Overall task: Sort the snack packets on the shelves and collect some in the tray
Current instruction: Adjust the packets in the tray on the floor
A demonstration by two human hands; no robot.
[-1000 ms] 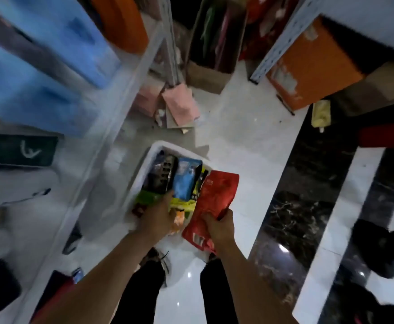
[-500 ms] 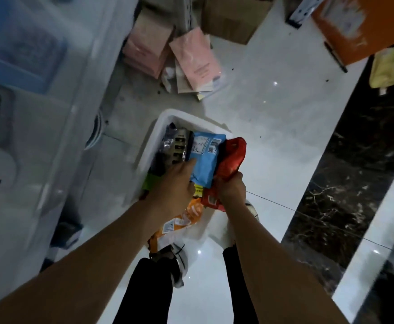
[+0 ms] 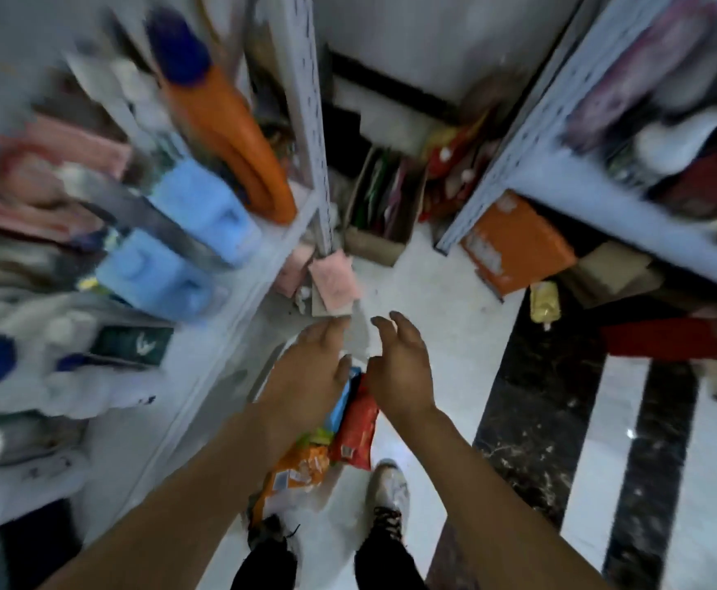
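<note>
1. The left shelf unit runs along the outer side of the left hand, stacked with blurred goods, among them blue packs and an orange pack; a second shelf unit stands well beyond the right hand, an orange box under it.
2. A cardboard box of packets sits on the floor ahead of both hands; pink packets lie just past the fingertips.
3. The left hand and right hand hang side by side, fingers loosely spread, gripping nothing.
4. Below and between the hands lie the snack packets: a red packet, a blue packet and an orange packet; the tray under them is hidden by the arms.
</note>
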